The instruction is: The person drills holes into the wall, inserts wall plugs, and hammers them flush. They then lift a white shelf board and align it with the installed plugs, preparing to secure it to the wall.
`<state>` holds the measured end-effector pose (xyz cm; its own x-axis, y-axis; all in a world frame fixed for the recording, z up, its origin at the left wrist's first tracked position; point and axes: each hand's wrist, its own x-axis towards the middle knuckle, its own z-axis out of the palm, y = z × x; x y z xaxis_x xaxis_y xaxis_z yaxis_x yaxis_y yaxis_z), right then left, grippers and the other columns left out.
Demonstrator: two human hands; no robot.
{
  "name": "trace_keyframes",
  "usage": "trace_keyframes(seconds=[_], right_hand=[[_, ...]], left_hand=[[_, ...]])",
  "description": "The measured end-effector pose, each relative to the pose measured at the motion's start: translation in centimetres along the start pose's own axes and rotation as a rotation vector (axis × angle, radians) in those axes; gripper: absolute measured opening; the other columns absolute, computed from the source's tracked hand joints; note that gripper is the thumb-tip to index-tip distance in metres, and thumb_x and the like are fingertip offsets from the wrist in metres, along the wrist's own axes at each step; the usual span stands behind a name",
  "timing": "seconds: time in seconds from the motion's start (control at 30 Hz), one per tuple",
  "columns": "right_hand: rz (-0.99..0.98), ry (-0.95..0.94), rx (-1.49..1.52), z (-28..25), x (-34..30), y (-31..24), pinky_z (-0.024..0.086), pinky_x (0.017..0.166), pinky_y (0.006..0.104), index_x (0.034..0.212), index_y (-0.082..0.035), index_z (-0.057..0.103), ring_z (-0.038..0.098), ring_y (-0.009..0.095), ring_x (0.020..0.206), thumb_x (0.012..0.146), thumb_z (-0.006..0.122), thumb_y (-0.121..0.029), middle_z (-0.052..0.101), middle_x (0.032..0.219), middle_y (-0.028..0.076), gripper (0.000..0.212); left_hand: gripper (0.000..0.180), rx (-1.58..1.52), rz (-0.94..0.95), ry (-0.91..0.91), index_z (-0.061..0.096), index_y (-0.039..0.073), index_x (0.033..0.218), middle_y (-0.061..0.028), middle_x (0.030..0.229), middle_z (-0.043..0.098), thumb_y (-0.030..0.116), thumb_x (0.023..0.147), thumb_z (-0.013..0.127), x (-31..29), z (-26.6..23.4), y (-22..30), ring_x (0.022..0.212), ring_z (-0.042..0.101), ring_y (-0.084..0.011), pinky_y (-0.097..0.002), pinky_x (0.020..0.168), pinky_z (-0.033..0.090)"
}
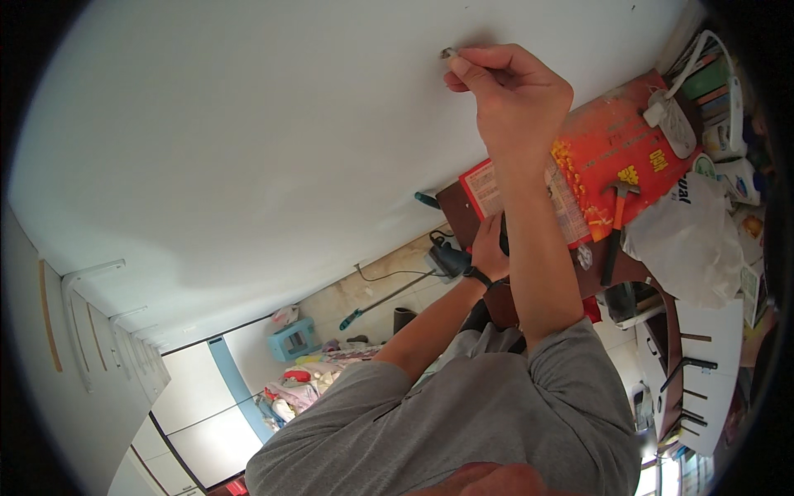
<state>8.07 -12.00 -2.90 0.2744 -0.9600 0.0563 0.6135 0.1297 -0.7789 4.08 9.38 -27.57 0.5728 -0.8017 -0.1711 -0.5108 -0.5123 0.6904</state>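
- Pinching a small pale-and-dark piece [447, 53] between thumb and index finger, our right hand [525, 95] is clamped on it at the white wall [248, 124]; we cannot tell whether the piece touches the surface.
- Our right forearm [538, 223] extends upward and partly covers the left hand [490, 252].
- We position the left hand lower, by the edge of the dark brown desk [453, 211], next to a black object [504, 236]; we cannot tell whether its fingers are closed on this object.
- We wear a dark wristband [479, 275] on the left wrist.
- On the desk, we see a red sheet [600, 132] with yellow markings; the hammer [619, 217], with an orange-and-black handle, lies partly over it.
- To the right of the hammer, we locate a crumpled white plastic bag [695, 240].
- On the floor at left, we identify a light-blue stool [293, 340].
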Motion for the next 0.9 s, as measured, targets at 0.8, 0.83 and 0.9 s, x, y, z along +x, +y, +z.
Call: trace_keyframes(seconds=[0.8, 0.83, 0.9], right_hand=[[0.059, -0.087, 0.051, -0.9, 1.4, -0.2, 0.061, 0.064, 0.0287, 0.082, 0.009, 0.074, 0.071, 0.019, 0.068, 0.08, 0.075, 0.013, 0.073, 0.078, 0.011, 0.005], [0.046, -0.092, 0.061, -0.9, 1.4, -0.1, 0.06, 0.064, 0.0288, 0.082, 0.009, 0.074, 0.071, 0.018, 0.067, 0.08, 0.075, 0.013, 0.073, 0.078, 0.011, 0.005], [0.043, -0.102, 0.044, -0.9, 1.3, -0.1, 0.06, 0.064, 0.0284, 0.082, 0.008, 0.074, 0.071, 0.018, 0.067, 0.08, 0.075, 0.013, 0.073, 0.078, 0.011, 0.005]], left_hand=[[0.097, 0.044, 0.112, -0.01, 0.044, -0.003, 0.148, -0.0259, 0.143, 0.049, 0.051, 0.077, 0.082, 0.4, 2.8, -5.0, 0.131, 0.051, -0.0437, -0.0493, 0.109, 0.045], [0.096, 0.04, 0.111, -0.008, 0.044, -0.003, 0.147, -0.0257, 0.142, 0.05, 0.05, 0.077, 0.082, 0.3, 2.9, -4.9, 0.131, 0.051, -0.0436, -0.0494, 0.109, 0.046], [0.096, 0.035, 0.11, -0.002, 0.044, -0.002, 0.147, -0.0253, 0.142, 0.05, 0.05, 0.077, 0.083, 0.2, 2.8, -4.7, 0.13, 0.052, -0.0434, -0.0494, 0.108, 0.046]])
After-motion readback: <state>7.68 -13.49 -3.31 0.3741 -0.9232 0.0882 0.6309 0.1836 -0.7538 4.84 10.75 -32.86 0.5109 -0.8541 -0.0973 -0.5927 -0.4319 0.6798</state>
